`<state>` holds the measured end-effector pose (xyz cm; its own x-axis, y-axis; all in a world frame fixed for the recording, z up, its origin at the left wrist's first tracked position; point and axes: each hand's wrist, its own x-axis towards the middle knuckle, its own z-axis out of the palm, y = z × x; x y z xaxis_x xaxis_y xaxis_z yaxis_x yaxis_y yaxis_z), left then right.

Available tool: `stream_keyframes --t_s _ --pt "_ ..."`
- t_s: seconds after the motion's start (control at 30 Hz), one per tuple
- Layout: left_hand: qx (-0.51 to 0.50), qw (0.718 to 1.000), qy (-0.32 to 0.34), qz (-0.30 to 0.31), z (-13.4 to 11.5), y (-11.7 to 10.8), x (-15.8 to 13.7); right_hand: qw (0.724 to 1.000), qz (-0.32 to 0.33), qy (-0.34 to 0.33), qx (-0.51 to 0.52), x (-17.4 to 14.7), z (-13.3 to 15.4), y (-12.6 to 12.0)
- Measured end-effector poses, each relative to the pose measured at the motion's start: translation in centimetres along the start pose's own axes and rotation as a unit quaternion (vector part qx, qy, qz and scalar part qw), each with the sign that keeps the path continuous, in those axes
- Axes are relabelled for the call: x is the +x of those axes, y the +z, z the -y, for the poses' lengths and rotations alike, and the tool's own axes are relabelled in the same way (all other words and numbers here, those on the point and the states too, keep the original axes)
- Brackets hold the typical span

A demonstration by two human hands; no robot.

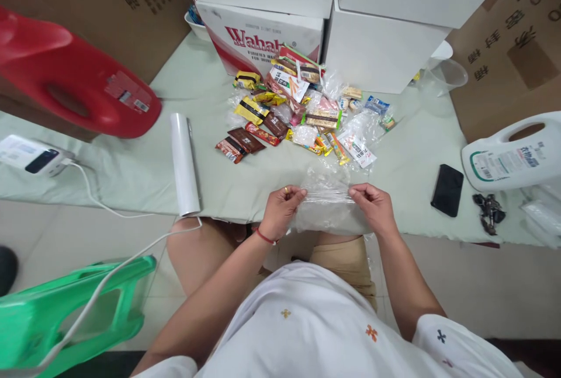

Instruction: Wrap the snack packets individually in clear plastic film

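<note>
A clear plastic bag (331,211) is stretched between my two hands at the table's front edge. My left hand (283,208) pinches its left side between thumb and fingers. On the opposite side my right hand (374,205) grips it the same way. The plastic is gathered into creases between the fingertips, and its lower part hangs over the edge. Just beyond lies a heap of wrapped snacks, among them a yellow packet (251,110), a brown packet (246,139) and a white packet (358,149). Crumpled clear plastic is mixed into the heap.
White boxes (372,45) stand behind the snacks. To the left are a white roll (184,165), a red jug (83,80), a corded white device (33,155) and a green stool (79,308). On the right lie a black phone (447,190), keys (488,212) and a white detergent bottle (512,153).
</note>
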<state>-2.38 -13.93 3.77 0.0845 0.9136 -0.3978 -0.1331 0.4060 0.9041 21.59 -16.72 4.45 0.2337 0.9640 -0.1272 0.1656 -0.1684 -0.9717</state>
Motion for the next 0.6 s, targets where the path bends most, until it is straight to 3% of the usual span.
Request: stream_keyframes --t_s 0.2,0.4,0.5,0.6 --pt "0.021 0.999 -0.035 -0.029 1.4 -0.8 0.3 0.999 0.01 0.049 0.017 -0.3 -1.3 0.1" --pt "0.027 0.998 -0.042 -0.047 1.5 -1.9 0.1 0.986 -0.058 0.14 0.074 -0.3 -2.3 0.6" --pt "0.029 0.998 -0.047 -0.04 1.8 -2.1 0.1 0.991 -0.044 0.119 0.05 0.2 -2.5 1.9" --pt "0.044 0.997 -0.053 -0.036 2.0 -2.2 -0.1 0.999 -0.038 0.024 -0.015 0.5 -2.3 3.2"
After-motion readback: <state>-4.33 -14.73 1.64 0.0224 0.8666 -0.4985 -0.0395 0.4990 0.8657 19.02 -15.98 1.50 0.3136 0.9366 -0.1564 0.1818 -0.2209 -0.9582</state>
